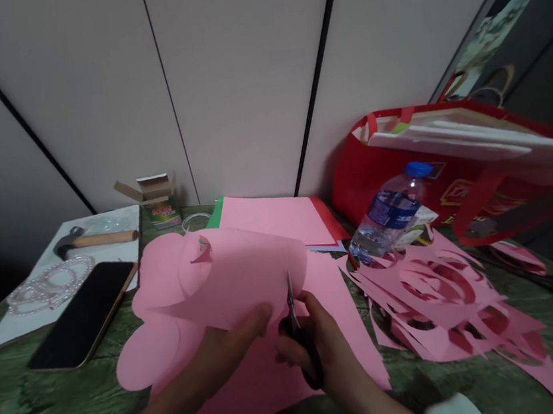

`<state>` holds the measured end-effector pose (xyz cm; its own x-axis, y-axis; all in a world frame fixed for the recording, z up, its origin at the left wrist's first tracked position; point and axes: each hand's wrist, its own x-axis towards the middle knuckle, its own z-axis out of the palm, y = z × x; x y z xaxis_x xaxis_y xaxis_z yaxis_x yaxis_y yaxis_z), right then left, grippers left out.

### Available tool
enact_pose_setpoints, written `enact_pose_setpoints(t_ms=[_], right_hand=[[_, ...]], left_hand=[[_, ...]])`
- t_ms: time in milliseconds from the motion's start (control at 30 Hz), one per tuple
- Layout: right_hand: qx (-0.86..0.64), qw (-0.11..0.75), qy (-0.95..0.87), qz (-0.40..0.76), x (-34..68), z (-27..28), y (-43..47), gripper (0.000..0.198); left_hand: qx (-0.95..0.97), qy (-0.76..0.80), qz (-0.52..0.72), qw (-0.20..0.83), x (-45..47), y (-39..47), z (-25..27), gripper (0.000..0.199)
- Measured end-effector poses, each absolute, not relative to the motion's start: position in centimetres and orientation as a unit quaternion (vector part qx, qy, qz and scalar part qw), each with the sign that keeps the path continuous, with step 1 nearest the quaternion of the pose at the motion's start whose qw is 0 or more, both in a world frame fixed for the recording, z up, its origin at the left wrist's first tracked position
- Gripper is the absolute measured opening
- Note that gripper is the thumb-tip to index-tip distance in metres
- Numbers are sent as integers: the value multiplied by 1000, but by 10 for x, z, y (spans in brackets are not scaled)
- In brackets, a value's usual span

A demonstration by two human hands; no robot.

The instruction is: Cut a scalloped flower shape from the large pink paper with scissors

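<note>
My left hand (244,335) grips the lower edge of a curled sheet of pink paper (244,271), thumb on top. In my right hand (317,333) is a pair of scissors (301,345) with black handles, its blades pointing up against the right part of that sheet. A small cut flap with a hole shows near the sheet's upper left. Beneath lie flat pink sheets (341,320), and rounded pink cut-outs (148,354) are at the left. The fingers of my left hand behind the sheet are hidden.
Pink paper scraps (442,287) heap at the right, beside a tilted water bottle (383,214) and a red bag (353,177). At the left are a phone (85,314), a hammer (104,239), beads (51,285) and a small opened box (162,207). A wall closes the back.
</note>
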<state>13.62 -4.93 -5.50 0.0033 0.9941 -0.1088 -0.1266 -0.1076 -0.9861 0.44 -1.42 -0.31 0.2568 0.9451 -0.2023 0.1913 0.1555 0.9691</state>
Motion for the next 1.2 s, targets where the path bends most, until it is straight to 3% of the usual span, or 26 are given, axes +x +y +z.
enact_pose_setpoints(t_ms=[233,733,1200], right_hand=[[-528,496,-430,539,134,-50,-49,46],[-558,492,-363,561,130,-41,-46,59],[-570,482,-372,552,130,-43,-47,56]], left_hand=[[537,499,347,584,6,-14,-4,21],[546,530,373,531,1,-10,-10,22],[544,531,394,516,0,-8,-21,22]])
